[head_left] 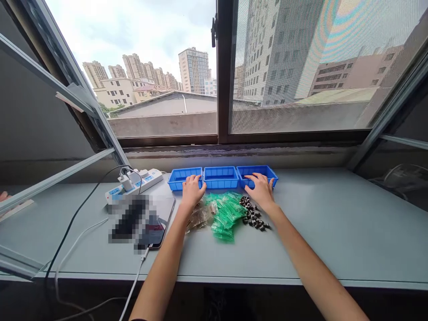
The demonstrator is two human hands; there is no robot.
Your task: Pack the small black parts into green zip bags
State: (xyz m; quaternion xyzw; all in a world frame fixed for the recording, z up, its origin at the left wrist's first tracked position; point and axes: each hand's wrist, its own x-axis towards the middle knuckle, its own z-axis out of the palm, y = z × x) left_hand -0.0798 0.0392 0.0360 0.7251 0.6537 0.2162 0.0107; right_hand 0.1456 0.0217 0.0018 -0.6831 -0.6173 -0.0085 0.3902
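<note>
Trays (220,183), three blue ones, stand in a left-to-right row at the back of the surface (334,223), just beyond both hands. Left hand (193,191) rests on the left tray (179,177), right hand (261,191) on the right tray (267,170), each at the near rim. Fingers lie spread, gripping nothing. Green bags (225,216) sit between the wrists.

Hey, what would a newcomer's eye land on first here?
Three blue trays sit in a row under the window, the left hand and right hand resting on the outer two. Just in front lies a pile of green packets, with small black parts to its right.
</note>
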